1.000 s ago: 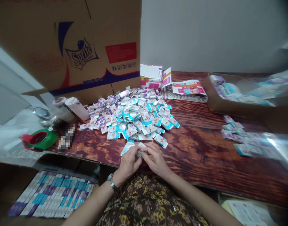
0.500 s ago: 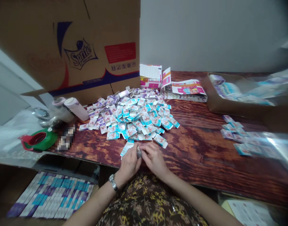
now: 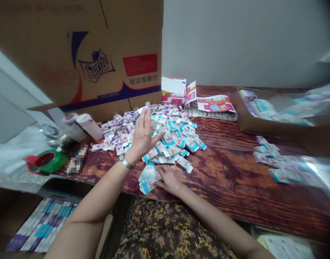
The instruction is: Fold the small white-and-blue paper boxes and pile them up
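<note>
My left hand (image 3: 143, 135) is stretched over a heap of small cardboard boxes (image 3: 168, 138), its fingers out straight and the thumb apart; nothing shows in it. The boxes are white with blue or purple ends and a red hand print, some with flaps standing up. My right hand (image 3: 168, 180) lies low at the table's front, thumb and fingers apart. Its fingertips touch the right edge of a small cluster of blue-and-white boxes (image 3: 147, 178). The undersides of its fingers are hidden.
A large Sprite carton (image 3: 100, 72) stands behind the heap. To the left are two bottles (image 3: 89, 126) and a green-and-red tape dispenser (image 3: 50, 161). Rows of boxes (image 3: 43, 225) lie below left. At right are an open carton (image 3: 267, 124) and loose boxes (image 3: 270, 153).
My hands were together at the table's front around a small piece. They have parted: my left hand has reached forward over the heap, while my right hand stays near the front, by the cluster.
</note>
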The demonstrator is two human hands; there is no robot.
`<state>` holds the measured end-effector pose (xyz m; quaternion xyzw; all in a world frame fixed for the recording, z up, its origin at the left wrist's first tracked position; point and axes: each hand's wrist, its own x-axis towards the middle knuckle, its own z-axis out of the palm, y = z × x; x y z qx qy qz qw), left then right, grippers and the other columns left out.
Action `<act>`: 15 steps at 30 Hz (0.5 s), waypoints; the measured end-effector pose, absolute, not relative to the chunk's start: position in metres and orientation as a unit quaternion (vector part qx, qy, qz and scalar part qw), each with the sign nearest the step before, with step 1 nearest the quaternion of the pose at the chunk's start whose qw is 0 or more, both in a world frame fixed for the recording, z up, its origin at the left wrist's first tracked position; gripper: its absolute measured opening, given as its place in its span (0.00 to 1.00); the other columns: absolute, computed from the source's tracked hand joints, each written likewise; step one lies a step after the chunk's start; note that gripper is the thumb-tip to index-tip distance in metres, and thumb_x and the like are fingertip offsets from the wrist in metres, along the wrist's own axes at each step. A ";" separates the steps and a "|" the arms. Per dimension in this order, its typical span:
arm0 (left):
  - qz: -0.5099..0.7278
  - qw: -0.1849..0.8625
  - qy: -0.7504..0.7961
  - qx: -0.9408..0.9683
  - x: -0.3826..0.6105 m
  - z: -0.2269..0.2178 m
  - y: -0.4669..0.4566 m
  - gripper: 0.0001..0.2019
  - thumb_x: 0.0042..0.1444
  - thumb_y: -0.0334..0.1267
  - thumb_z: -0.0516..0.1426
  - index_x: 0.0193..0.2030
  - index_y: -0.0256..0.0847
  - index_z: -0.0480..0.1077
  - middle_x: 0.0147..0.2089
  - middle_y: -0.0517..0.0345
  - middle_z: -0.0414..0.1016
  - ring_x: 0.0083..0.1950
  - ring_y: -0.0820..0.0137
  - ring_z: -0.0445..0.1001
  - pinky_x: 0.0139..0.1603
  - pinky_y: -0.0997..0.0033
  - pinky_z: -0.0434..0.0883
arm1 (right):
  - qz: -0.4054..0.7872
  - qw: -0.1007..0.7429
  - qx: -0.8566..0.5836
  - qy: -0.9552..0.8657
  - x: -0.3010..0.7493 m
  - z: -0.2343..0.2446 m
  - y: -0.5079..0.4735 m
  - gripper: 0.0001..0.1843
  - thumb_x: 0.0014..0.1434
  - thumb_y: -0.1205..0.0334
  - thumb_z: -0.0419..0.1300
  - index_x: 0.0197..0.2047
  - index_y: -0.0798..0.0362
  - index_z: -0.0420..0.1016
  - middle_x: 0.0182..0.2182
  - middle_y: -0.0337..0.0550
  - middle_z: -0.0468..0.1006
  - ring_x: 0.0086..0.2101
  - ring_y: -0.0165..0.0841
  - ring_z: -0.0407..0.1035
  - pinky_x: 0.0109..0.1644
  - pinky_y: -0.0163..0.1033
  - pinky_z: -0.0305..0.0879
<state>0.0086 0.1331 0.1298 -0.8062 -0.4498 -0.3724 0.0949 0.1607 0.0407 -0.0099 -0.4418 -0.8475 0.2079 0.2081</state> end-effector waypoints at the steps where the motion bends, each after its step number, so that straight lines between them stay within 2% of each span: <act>1: -0.369 0.099 -0.437 -0.814 0.011 0.130 0.128 0.38 0.58 0.50 0.52 0.66 0.30 0.40 0.66 0.34 0.47 0.68 0.51 0.45 0.63 0.49 0.53 | 0.188 0.189 -0.444 -0.856 0.160 -0.013 0.042 0.31 0.48 0.53 0.67 0.52 0.56 0.68 0.47 0.54 0.71 0.46 0.46 0.65 0.48 0.50 0.64; 4: -0.287 0.124 -0.416 -0.854 0.017 0.111 0.097 0.27 0.60 0.42 0.51 0.64 0.34 0.50 0.64 0.37 0.55 0.67 0.49 0.48 0.62 0.44 0.53 | 0.167 0.179 -0.439 -0.865 0.160 -0.018 0.043 0.34 0.42 0.52 0.70 0.51 0.56 0.69 0.47 0.56 0.71 0.47 0.50 0.64 0.47 0.55 0.65; 6: -0.221 0.154 -0.374 -0.888 0.022 0.097 0.076 0.22 0.61 0.36 0.49 0.61 0.36 0.55 0.62 0.39 0.58 0.67 0.49 0.48 0.62 0.41 0.52 | 0.182 0.243 -0.449 -0.840 0.157 -0.018 0.042 0.32 0.41 0.51 0.70 0.49 0.53 0.71 0.48 0.55 0.71 0.49 0.52 0.64 0.48 0.56 0.64; 8: -0.160 0.172 -0.291 -0.927 0.027 0.091 0.060 0.20 0.61 0.32 0.48 0.60 0.34 0.57 0.63 0.40 0.58 0.67 0.51 0.49 0.63 0.41 0.52 | 0.193 0.329 -0.484 -0.788 0.146 -0.015 0.038 0.29 0.47 0.48 0.66 0.51 0.50 0.69 0.51 0.56 0.70 0.52 0.53 0.62 0.50 0.58 0.64; 11: -0.120 0.200 -0.168 -0.958 0.038 0.098 0.047 0.18 0.62 0.32 0.47 0.58 0.29 0.60 0.62 0.37 0.60 0.66 0.53 0.53 0.63 0.45 0.54 | 0.142 0.464 -0.619 -0.618 0.123 -0.006 0.024 0.25 0.59 0.47 0.54 0.56 0.48 0.64 0.54 0.59 0.66 0.54 0.53 0.60 0.50 0.63 0.63; 13: -0.110 0.210 -0.113 -0.965 0.046 0.104 0.042 0.18 0.62 0.32 0.47 0.57 0.29 0.61 0.61 0.38 0.62 0.65 0.56 0.55 0.64 0.48 0.55 | 0.097 0.533 -0.680 -0.494 0.114 0.002 0.010 0.26 0.61 0.46 0.51 0.58 0.48 0.62 0.53 0.59 0.67 0.53 0.54 0.62 0.48 0.64 0.64; 15: -0.103 0.207 -0.087 -0.969 0.054 0.106 0.038 0.17 0.61 0.31 0.47 0.56 0.31 0.62 0.61 0.41 0.62 0.65 0.58 0.56 0.64 0.52 0.56 | 0.082 0.564 -0.679 -0.462 0.114 0.009 -0.003 0.26 0.61 0.45 0.50 0.58 0.46 0.62 0.52 0.57 0.68 0.52 0.53 0.64 0.48 0.61 0.66</act>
